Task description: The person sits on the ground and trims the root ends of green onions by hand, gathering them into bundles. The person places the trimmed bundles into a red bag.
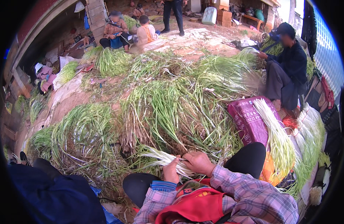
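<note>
My left hand (171, 170) is closed around a small bunch of long, pale-stemmed green vegetables (158, 156), which look like scallions or garlic greens. Their white ends point down to the right, towards my lap. My right hand (199, 163) grips the same bunch close beside the left, fingers bent over the stems; exactly what its fingertips pinch is hidden. Just beyond my hands lies a heap of uncleaned green stalks (163, 112) with brown roots and dry outer leaves. At my right, a bundle of cleaned white stalks (272, 126) rests across a purple printed sack (249, 117).
More tied bundles (312, 131) with white ends lie at far right, near red string (290, 122). A seated person (286, 67) handles stalks at the right. Someone in dark blue (57, 193) sits close at my left. Other people (115, 30) sit farther back among heaps (111, 61).
</note>
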Demonstrator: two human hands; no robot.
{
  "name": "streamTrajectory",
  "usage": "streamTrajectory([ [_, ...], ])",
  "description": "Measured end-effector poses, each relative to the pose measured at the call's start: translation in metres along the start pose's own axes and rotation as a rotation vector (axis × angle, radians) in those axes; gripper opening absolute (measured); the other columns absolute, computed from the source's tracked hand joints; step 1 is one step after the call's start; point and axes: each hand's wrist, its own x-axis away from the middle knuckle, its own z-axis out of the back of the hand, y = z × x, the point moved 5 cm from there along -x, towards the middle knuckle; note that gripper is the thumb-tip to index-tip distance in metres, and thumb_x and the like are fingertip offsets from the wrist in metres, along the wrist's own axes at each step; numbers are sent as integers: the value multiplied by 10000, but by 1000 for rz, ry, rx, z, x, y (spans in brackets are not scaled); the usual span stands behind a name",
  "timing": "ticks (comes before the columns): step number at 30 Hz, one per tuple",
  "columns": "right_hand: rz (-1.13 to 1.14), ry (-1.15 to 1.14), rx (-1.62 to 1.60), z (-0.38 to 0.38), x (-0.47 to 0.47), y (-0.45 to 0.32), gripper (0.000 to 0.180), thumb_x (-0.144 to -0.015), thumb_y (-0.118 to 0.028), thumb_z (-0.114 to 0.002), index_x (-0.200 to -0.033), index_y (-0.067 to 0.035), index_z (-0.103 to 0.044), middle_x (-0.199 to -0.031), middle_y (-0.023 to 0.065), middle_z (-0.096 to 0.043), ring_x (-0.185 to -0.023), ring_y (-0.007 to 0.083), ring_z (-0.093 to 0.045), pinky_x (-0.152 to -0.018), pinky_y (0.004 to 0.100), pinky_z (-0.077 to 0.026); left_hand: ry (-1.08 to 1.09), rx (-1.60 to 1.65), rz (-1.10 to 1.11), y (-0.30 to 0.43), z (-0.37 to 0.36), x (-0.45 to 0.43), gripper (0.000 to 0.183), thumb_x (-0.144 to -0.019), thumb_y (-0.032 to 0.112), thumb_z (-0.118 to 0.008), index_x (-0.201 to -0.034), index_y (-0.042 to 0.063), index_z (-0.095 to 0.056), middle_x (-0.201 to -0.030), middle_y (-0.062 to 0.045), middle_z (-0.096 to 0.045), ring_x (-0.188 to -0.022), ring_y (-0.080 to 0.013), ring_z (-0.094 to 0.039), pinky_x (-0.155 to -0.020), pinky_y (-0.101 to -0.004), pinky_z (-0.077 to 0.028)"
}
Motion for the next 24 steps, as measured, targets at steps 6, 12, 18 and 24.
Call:
streamTrajectory([
  [6,3,-117,109,-10,2,4,130,-726,-188,-527,-711,-60,-510,-642,103,-545,-611,285,-557,-555,380,-447,37,-66,-7,-13,8,-11,245,-734,-28,-597,-965,0,-520,-870,-74,-583,-760,-169,-560,-698,-306,-455],
  [12,135,-145,213,-3,7,2,109,-711,-168,-522,-762,-73,-523,-665,73,-553,-625,244,-571,-549,360,-459,95,-123,-159,-21,8,-18,177,-722,-24,-598,-890,-11,-544,-804,-62,-579,-721,-168,-564,-666,-306,-466],
  [18,234,-147,256,4,14,5,133,-716,-165,-503,-817,-83,-535,-676,46,-533,-642,218,-572,-538,327,-467,63,-75,36,-44,16,-31,174,-725,9,-596,-889,-12,-542,-805,-77,-580,-693,-192,-581,-637,-340,-478],
  [24,269,-30,184,7,16,4,136,-703,-153,-519,-818,-82,-537,-691,58,-517,-685,214,-561,-566,321,-462,78,-28,147,-49,10,-26,144,-730,21,-592,-863,-7,-546,-798,-85,-582,-690,-208,-584,-629,-342,-477],
])
